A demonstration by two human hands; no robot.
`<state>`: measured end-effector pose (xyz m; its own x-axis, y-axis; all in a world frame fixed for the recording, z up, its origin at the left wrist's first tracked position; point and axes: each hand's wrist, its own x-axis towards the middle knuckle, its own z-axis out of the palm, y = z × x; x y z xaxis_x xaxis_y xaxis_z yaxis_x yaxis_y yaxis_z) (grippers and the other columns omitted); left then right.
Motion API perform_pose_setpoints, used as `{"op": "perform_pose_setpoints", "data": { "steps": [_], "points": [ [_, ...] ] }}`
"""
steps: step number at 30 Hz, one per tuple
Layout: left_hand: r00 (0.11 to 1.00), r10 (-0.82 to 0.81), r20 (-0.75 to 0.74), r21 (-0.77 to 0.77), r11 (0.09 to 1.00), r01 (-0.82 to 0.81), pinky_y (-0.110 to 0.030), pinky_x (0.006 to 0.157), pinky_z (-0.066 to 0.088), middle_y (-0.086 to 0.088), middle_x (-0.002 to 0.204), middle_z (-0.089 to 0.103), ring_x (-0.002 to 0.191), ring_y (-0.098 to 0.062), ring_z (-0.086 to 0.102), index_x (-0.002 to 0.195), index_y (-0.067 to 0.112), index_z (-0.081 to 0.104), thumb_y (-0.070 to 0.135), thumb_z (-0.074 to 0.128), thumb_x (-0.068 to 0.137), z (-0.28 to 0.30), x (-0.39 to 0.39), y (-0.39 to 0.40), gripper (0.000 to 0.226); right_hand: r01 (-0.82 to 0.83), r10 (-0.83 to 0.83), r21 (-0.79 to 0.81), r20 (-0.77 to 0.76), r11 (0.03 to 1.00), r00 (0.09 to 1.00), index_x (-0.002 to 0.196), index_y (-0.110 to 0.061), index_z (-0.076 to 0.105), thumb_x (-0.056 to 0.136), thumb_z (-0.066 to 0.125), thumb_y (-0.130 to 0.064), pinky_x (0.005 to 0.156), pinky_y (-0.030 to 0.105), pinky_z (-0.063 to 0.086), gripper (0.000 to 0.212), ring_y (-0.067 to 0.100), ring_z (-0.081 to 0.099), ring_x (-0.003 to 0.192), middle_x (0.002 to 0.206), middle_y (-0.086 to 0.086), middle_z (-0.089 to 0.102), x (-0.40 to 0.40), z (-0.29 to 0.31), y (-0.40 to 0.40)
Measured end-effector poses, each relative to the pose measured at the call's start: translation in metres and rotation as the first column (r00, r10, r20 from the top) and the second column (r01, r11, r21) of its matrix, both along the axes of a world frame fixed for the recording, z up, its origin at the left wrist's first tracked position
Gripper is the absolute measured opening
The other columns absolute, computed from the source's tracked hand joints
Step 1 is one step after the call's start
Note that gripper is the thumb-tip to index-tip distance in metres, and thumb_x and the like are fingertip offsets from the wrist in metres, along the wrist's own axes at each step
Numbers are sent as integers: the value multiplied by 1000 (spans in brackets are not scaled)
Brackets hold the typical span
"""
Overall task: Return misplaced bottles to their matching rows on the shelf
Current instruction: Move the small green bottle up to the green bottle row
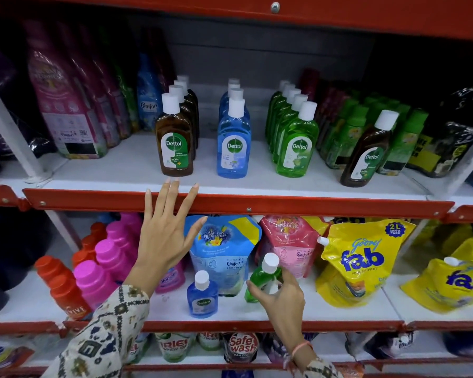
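While left hand [163, 236] spreads empty | right hand [280, 293] grips green bottle [262, 279] | blue bottle [202, 297] beside, pouches [224, 241] behind

Right hand [280, 293] closed around small green bottle [262, 279], tilted, near front edge of lower shelf [339, 313]. Small blue bottle [202, 297] upright just beside. Left hand [165, 236] spread, fingertips at upper shelf [257, 184] front edge below brown row [176, 132]. Stray brown bottle [366, 151] at right.
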<state>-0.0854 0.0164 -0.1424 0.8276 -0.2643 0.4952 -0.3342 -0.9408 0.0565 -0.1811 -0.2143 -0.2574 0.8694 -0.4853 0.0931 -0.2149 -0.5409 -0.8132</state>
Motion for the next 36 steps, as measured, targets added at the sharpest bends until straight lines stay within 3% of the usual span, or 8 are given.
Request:
{"op": "perform_pose_setpoints", "data": {
  "steps": [6,8,11,16,21,24,30,36],
  "points": [
    [998,2,-57,2,1000,-2,-57,120,14,-19,155,33,146,-32,24,151,24,24,57,30,94,-19,-14,0,66,-67,60,41,150,997,987,132,-18,61,54,87,-57,77,-6,39,91,3,63,90,102,-12,68,-17,54,-10],
    [996,9,-84,-1,1000,-10,-56,120,13,-18,155,34,146,-32,25,151,22,24,58,30,94,-25,-20,0,68,-91,73,79,208,993,975,133,-23,60,51,86,-60,86,0,44,93,2,67,97,110,-10,72,-19,74,-14],
    [992,14,-126,5,1000,-13,-56,120,16,-18,153,37,145,-32,28,151,21,24,58,29,94,-33,-30,0,69,-109,64,141,293,984,954,133,-24,60,47,83,-67,95,32,56,99,12,70,105,114,-4,74,-18,103,-19],
    [984,6,-179,5,1000,-5,-55,118,18,-17,150,42,143,-32,32,150,22,28,59,28,93,-46,-48,4,68,-72,1,162,401,984,916,130,-34,58,50,80,-68,80,16,58,90,-3,72,88,96,-27,73,-7,146,-27],
    [980,-14,-200,23,1000,19,-54,117,18,-15,148,45,142,-30,35,149,23,30,59,29,93,-56,-62,6,67,24,-78,146,375,989,924,136,-23,57,51,80,-67,92,29,56,98,10,69,101,115,-4,73,25,160,-45],
    [982,1,-191,18,1000,2,-52,117,18,-13,148,47,141,-28,37,148,16,32,60,28,92,-54,-59,7,71,91,-123,106,346,990,930,133,-17,59,58,84,-57,90,36,57,89,16,69,96,106,0,75,54,158,-53],
    [995,9,-104,3,1000,-9,-50,116,19,-14,142,53,136,-28,44,142,4,41,58,31,91,-41,-48,8,75,171,-162,-18,239,985,957,124,-10,62,63,83,-56,69,30,46,79,22,62,80,81,1,66,97,160,-63],
    [1000,11,-20,-25,1000,-11,-51,115,20,-15,138,57,134,-30,47,138,3,47,59,24,93,-14,-20,3,75,165,-153,-16,292,986,944,121,-11,62,65,81,-58,80,45,58,76,30,69,90,90,9,74,123,183,-75]
  ]
}}
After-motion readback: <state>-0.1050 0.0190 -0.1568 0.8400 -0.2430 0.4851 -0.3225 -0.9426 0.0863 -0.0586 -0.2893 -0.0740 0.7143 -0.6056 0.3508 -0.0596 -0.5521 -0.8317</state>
